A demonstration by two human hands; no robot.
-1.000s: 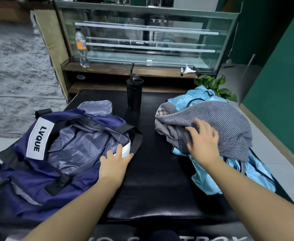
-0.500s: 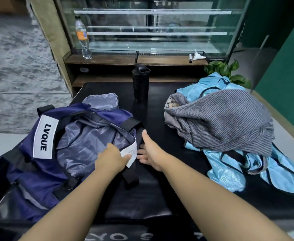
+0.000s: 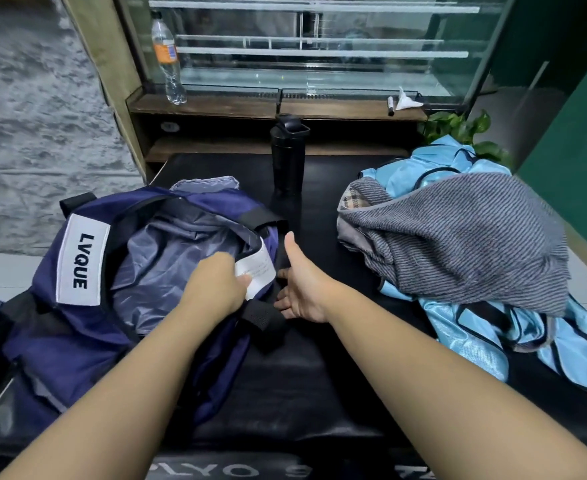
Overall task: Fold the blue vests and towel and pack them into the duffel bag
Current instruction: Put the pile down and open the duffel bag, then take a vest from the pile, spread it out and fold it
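A navy duffel bag (image 3: 77,327) marked "LVQUE" is seen lying open at the left of the frame on a black padded table (image 3: 320,393), its long axis running from lower left toward the upper centre and its grey lining exposed. The rim of the bag's opening, at a white tag (image 3: 259,271), is gripped by the left hand (image 3: 216,289), its fingers curled over the edge. The right hand (image 3: 302,289) is held just beside the bag's near end with the thumb raised; its fingers are tucked under the black strap (image 3: 262,315), and whether they are closed round it cannot be told. At the right of the frame, a grey striped towel (image 3: 465,237) is draped in a heap over crumpled light blue vests (image 3: 465,341), well apart from the bag. A black shaker bottle (image 3: 288,154) is stood upright between them at upper centre. A clear water bottle (image 3: 168,57) is set on the wooden ledge of a glass display case (image 3: 320,46) behind.
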